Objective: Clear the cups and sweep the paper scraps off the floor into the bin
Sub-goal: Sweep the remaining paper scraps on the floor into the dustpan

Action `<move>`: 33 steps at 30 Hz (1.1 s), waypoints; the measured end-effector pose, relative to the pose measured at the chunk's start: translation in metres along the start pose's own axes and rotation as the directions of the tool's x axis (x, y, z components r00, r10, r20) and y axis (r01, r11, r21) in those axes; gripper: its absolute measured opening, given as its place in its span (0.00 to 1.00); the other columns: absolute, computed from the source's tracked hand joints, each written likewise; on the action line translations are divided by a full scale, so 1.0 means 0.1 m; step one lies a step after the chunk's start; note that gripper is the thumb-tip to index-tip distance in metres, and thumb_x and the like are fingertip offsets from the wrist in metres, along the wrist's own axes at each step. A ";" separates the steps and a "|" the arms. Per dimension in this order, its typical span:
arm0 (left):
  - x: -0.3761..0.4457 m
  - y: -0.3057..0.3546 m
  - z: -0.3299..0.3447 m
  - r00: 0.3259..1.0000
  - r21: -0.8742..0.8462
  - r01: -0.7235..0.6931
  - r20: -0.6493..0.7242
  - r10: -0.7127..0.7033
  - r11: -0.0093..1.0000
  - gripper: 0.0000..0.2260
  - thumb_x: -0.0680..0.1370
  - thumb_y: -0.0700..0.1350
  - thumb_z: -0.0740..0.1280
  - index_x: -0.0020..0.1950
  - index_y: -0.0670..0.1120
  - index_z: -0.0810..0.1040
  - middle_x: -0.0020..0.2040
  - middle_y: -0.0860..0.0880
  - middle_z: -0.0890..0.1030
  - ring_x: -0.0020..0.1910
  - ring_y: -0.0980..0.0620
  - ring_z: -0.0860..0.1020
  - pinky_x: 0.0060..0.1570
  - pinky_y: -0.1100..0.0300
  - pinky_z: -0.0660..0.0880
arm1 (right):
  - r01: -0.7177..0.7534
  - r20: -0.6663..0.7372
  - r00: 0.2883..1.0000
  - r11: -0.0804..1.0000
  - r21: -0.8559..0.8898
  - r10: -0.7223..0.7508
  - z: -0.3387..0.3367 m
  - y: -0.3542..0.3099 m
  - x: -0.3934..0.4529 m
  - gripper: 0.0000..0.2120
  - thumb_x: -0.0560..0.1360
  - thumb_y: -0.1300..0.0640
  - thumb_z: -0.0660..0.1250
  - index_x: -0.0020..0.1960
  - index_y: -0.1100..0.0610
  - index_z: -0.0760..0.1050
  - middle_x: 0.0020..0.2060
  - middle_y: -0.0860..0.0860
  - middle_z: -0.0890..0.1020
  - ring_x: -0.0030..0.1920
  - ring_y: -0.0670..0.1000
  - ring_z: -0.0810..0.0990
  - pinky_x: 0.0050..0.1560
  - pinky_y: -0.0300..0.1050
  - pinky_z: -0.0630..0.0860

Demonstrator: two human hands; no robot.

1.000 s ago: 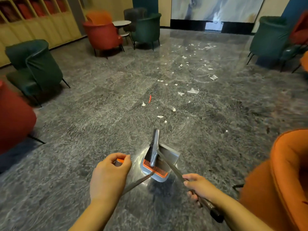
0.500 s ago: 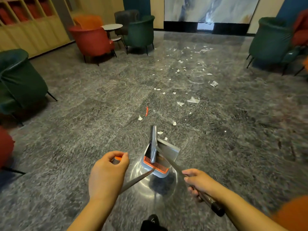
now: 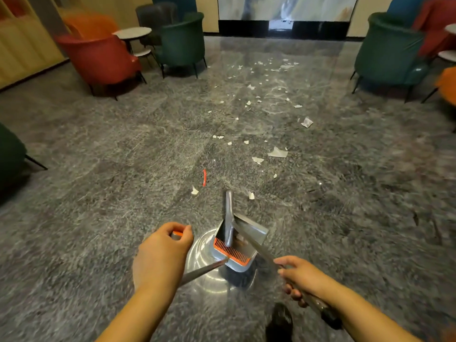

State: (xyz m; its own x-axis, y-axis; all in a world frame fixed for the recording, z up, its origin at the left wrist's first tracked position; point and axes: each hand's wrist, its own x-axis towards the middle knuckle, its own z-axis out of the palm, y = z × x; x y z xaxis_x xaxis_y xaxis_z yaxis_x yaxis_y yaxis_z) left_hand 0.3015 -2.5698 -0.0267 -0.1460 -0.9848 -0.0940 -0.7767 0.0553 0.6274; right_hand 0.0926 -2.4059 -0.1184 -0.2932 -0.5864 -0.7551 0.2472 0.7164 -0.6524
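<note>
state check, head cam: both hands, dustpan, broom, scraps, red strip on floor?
left hand: grips the orange-capped dustpan handle.
right hand: grips the broom handle.
dustpan: carried in front of the person, orange comb edge nearest them; whether it touches the floor, cannot tell.
broom: head sits in the dustpan.
paper scraps: scattered on the floor ahead, unswept.
red strip: lying on the floor, untouched.
</note>
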 end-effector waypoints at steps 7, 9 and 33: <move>0.80 0.20 0.48 0.994 0.145 0.108 -0.006 -0.108 0.983 0.09 0.76 0.58 0.66 0.39 0.56 0.77 0.42 0.53 0.83 0.43 0.46 0.79 0.38 0.57 0.70 | -0.054 0.064 0.996 0.993 -0.102 0.061 -0.54 -0.68 0.86 0.11 0.81 0.63 0.58 0.62 0.55 0.69 0.27 0.56 0.70 0.18 0.47 0.65 0.19 0.32 0.62; 0.98 0.26 0.60 0.989 0.189 0.146 0.009 -0.150 0.971 0.08 0.76 0.58 0.66 0.38 0.59 0.76 0.38 0.55 0.81 0.40 0.47 0.77 0.37 0.58 0.68 | -0.079 0.073 0.993 0.988 -0.133 0.090 -0.72 -0.88 1.11 0.11 0.81 0.62 0.58 0.62 0.54 0.69 0.26 0.56 0.70 0.18 0.47 0.66 0.19 0.33 0.62; 3.35 0.38 1.46 0.955 0.460 -0.016 0.271 -0.124 0.888 0.11 0.78 0.61 0.62 0.48 0.57 0.78 0.48 0.53 0.83 0.48 0.47 0.80 0.42 0.58 0.71 | -0.234 -0.077 0.971 0.824 -0.517 0.227 -0.79 -1.93 3.59 0.11 0.79 0.66 0.58 0.61 0.60 0.67 0.26 0.56 0.72 0.22 0.50 0.70 0.21 0.35 0.65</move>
State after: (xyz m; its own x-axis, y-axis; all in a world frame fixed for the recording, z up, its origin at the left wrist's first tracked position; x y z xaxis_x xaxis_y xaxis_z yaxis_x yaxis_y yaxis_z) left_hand 0.1339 -2.8734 -0.1475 -0.2095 -0.9023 -0.3768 -0.9690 0.1401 0.2034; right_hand -0.1331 -2.7248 -0.2583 -0.2997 -0.3771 -0.8763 -0.2050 0.9226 -0.3269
